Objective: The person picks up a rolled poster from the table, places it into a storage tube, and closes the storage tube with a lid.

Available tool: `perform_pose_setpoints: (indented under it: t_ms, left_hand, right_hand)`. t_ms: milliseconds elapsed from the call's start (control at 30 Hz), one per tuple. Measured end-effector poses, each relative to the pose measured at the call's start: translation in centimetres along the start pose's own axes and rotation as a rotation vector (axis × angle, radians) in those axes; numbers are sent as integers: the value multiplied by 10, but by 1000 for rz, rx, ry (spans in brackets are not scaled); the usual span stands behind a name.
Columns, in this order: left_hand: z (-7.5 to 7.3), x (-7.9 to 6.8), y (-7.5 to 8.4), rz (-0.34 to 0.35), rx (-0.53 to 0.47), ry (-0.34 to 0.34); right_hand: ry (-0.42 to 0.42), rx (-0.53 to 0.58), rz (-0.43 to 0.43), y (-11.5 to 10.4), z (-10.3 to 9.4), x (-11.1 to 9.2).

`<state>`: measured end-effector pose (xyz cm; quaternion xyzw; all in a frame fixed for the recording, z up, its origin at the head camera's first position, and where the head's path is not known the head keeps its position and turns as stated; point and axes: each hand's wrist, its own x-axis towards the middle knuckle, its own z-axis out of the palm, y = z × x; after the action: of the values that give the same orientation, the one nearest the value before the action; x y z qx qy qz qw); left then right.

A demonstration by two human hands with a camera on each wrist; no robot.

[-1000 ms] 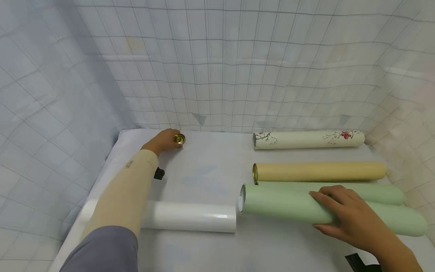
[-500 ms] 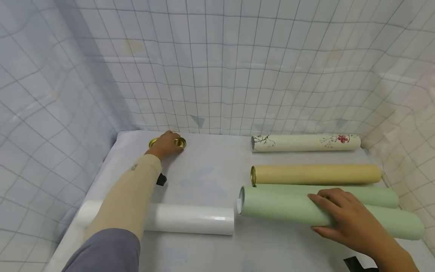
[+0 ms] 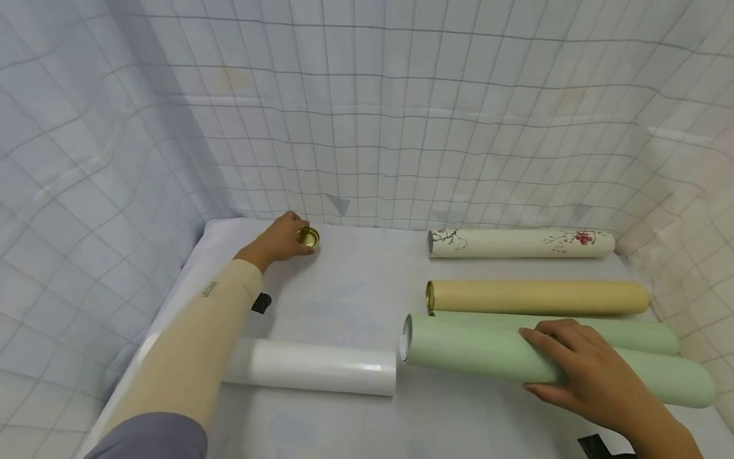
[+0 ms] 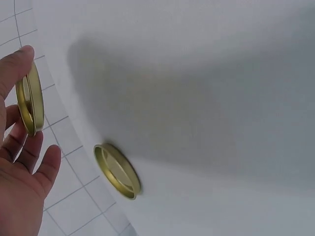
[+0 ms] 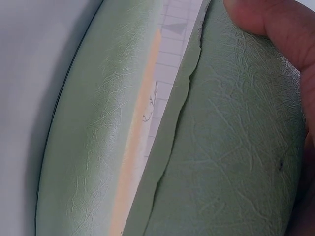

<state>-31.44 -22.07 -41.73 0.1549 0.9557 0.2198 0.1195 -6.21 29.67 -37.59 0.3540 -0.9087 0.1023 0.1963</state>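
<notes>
My left hand pinches a round gold metal lid between thumb and fingers at the far left of the table. In the left wrist view this lid stands edge-on in the fingers, and a second gold lid lies on the white cloth nearby; my hand mostly hides that one from the head view. My right hand grips the nearer light green roll from above, its open end facing left. Close up, the right wrist view shows the roll's creased surface and a loose long edge. Another green roll lies right behind it.
Beyond the green rolls lie a yellow roll with a gold-rimmed end and a cream roll with a blossom print. A glossy white roll lies front left, partly under my left forearm. Gridded white sheeting walls the table.
My left hand has shifted slightly with the lid, which has turned to show more of its face. The second lid, seen beside the hand half a second ago, is now mostly covered. My right hand stays put.
</notes>
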Motion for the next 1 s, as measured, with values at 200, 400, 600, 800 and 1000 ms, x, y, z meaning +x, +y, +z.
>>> perform_pose_setpoints:
  t_ms: [200,400,600,800,1000]
  left_hand:
    - [-1,-13,7,52,-8,-20]
    - [-5,-35,24,126,1,11]
    - [-9,-54,38,169,7,24]
    - [-9,-73,43,195,-57,41]
    - [-9,-97,47,248,-167,73]
  right_hand:
    - [-7,-2,-6,-1,0,2]
    - [-4,21,-29,-2,1,9]
    - [13,44,-49,-3,3,17]
    - [14,60,-51,-6,7,21]
    - [12,73,-66,-8,9,23]
